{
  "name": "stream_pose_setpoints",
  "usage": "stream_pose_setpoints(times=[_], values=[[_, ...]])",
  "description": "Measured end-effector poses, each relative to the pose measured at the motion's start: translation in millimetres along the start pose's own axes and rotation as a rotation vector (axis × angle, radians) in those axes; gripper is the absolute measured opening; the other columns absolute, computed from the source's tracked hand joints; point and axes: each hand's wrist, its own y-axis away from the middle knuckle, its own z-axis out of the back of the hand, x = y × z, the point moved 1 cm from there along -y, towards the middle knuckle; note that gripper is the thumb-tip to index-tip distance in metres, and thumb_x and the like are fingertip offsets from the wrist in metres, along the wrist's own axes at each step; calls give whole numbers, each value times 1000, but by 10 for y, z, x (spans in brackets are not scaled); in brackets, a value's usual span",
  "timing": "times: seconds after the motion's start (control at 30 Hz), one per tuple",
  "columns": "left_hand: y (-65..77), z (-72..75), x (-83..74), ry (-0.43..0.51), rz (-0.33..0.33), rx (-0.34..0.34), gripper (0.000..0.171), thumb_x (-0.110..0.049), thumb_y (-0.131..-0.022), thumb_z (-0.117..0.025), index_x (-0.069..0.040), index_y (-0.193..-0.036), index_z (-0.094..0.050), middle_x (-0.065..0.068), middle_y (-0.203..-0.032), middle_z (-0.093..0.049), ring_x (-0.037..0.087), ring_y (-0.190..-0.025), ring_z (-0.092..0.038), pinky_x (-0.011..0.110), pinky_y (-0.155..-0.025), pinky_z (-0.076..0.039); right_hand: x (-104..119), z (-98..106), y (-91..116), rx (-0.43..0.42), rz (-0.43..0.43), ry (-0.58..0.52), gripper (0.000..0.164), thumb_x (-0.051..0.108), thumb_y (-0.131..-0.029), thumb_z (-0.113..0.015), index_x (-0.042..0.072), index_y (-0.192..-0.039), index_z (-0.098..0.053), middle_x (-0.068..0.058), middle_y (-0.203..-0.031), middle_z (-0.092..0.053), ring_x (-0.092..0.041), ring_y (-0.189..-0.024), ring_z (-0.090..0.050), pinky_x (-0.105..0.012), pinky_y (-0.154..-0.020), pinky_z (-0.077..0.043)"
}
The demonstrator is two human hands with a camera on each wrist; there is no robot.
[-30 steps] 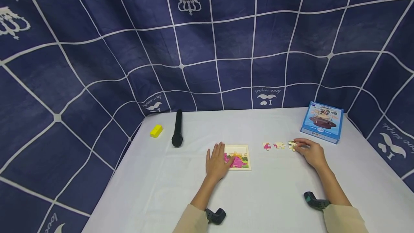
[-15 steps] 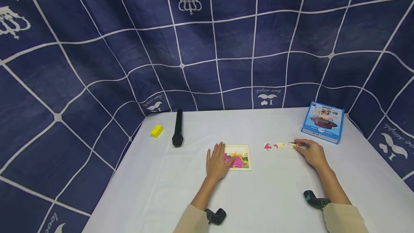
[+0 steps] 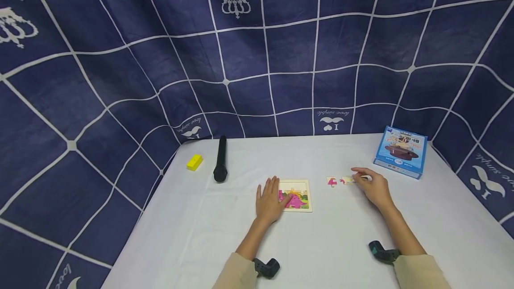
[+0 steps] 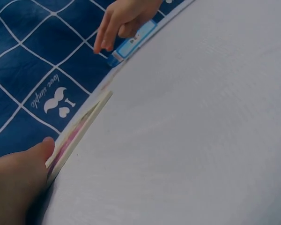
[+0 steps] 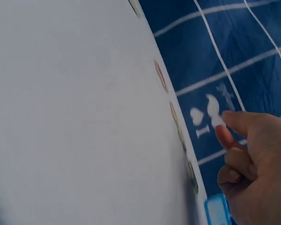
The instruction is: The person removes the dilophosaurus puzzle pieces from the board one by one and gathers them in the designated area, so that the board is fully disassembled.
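My left hand (image 3: 268, 204) lies spread with straight fingers along the left side of a wooden jigsaw tray (image 3: 294, 183); its thumb reaches over the tray's pink dinosaur picture. In the tray, pieces fill the lower part and the upper strip is bare. To its right, a puzzle piece with pink on it (image 3: 331, 182) and a second, pale puzzle piece (image 3: 346, 180) lie in a row. My right hand (image 3: 376, 188) hovers over the row's right end, thumb and forefinger apart, nothing between them. Below it, a third puzzle piece (image 5: 193, 177) lies on the table, mostly hidden in the head view.
A blue picture box (image 3: 401, 150) stands at the back right. Towards the back left lie a black microphone-like object (image 3: 220, 159) and a yellow block (image 3: 194, 162). A navy checked curtain (image 3: 289, 92) closes off the rear of the white table (image 3: 321, 249).
My right hand let go of the rightmost puzzle piece and shifted a little left, towards the middle piece. The left hand and the tray have kept their places.
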Motion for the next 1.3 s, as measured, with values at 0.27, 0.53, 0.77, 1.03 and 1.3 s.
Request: stream_pose_setpoints(times=[0.27,0.53,0.77,1.03,1.3], values=[[-12,67,64,182,-11,23,65,-48,-96,-34,-3,-143,-31,9,-147,-32,25,-136,-24,49,-110,-10,434,-430,38,61,118,-120,23,10,-84,-67,10,-107,-68,-5,-86,-64,-8,-48,-43,-23,-39,-35],[53,148,259,277,-60,42,63,-44,-96,-39,-2,-142,-32,10,-146,-34,23,-135,-27,41,-112,-13,756,-859,106,145,198,-144,24,13,-81,-71,12,-105,-69,0,-85,-62,-4,-42,-33,-20,-37,-31],[87,140,333,149,-142,50,67,-48,-93,-42,-3,-142,-32,9,-145,-35,22,-135,-27,39,-111,-16,927,-1179,194,221,258,-115,27,18,-79,-73,11,-105,-70,5,-81,-61,-7,-57,-44,-24,-52,-39],[92,108,289,77,-175,60,67,-49,-93,-40,-5,-143,-32,8,-147,-31,21,-136,-24,39,-112,-14,957,-1330,275,290,297,-65,31,23,-76,-76,8,-104,-71,5,-77,-57,-10,-64,-47,-25,-57,-41],[83,124,296,86,-187,80,65,-48,-93,-40,-8,-144,-32,4,-149,-29,20,-137,-22,39,-112,-12,976,-1346,293,299,358,23,32,25,-75,-77,8,-102,-72,3,-84,-59,-8,-67,-48,-26,-59,-44]])
